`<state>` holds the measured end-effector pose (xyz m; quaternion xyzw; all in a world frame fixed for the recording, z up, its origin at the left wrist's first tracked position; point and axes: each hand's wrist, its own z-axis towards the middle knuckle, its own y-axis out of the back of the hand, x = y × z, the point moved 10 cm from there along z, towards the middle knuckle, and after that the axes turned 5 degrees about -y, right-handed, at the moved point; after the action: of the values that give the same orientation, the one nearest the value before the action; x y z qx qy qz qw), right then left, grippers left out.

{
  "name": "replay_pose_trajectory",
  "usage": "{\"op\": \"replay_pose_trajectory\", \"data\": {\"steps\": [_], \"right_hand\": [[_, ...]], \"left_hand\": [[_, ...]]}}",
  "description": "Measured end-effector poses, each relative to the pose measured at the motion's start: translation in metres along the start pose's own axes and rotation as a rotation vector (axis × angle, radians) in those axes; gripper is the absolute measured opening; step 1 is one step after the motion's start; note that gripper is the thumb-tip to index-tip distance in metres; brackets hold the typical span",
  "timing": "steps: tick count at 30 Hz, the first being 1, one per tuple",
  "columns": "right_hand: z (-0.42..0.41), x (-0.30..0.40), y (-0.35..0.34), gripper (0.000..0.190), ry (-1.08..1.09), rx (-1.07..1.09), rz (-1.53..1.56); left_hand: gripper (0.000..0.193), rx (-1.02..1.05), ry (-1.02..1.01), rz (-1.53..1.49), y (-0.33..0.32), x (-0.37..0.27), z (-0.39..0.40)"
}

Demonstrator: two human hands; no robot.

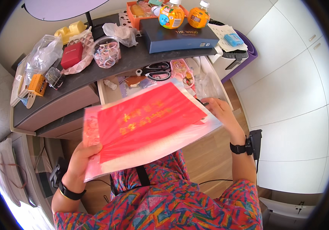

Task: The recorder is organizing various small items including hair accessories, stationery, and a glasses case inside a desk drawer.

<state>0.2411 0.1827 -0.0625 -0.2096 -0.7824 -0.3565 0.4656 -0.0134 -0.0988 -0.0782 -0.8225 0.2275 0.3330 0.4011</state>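
Note:
My left hand (81,156) grips the near left corner of a clear plastic sleeve, thumb on top. Inside the sleeve lies a red sheet (150,120) with gold writing, over paler paper; the writing is blurred. The sleeve is held up in front of my body and covers part of an open drawer (224,95). My right hand (220,112) is at the sleeve's right edge, beside the drawer's front corner. Something small and dark shows by its fingertips; whether the fingers hold it is unclear. Black-handled scissors (157,72) and a pink container (181,69) of small bands lie in the drawer.
On the dark desktop stand a clear jar (107,53) of hair ties, a red box (72,55), an orange box (37,84) and a dark blue box (179,37). Two orange drink bottles (171,15) stand on the blue box. White cabinets (285,86) line the right side.

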Motion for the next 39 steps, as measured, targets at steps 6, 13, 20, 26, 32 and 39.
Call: {"op": "replay_pose_trajectory", "data": {"steps": [6, 13, 20, 26, 32, 39], "right_hand": [[0.011, -0.013, -0.002, 0.036, -0.055, -0.027, -0.038], [0.001, 0.029, -0.061, 0.039, 0.115, 0.196, 0.176], [-0.023, 0.030, -0.123, 0.045, 0.056, 0.433, 0.278], [-0.035, 0.079, -0.175, 0.056, -0.198, 0.741, 0.584], [-0.018, 0.208, -0.253, 0.058, 0.257, 0.766, 0.633], [0.058, 0.339, -0.379, 0.034, 0.422, 0.895, 0.752]], "left_hand": [[0.045, -0.209, -0.356, 0.301, 0.047, -0.046, -0.045], [0.012, -0.394, -0.487, 0.486, 0.084, -0.064, -0.084], [0.028, -0.169, -0.363, 0.186, 0.061, -0.055, -0.051], [0.034, -0.171, -0.439, 0.175, 0.100, -0.083, -0.076], [0.073, -0.019, -0.884, -0.451, 0.138, -0.168, -0.122], [0.050, 0.087, -1.047, -0.294, 0.201, -0.282, -0.093]]}}
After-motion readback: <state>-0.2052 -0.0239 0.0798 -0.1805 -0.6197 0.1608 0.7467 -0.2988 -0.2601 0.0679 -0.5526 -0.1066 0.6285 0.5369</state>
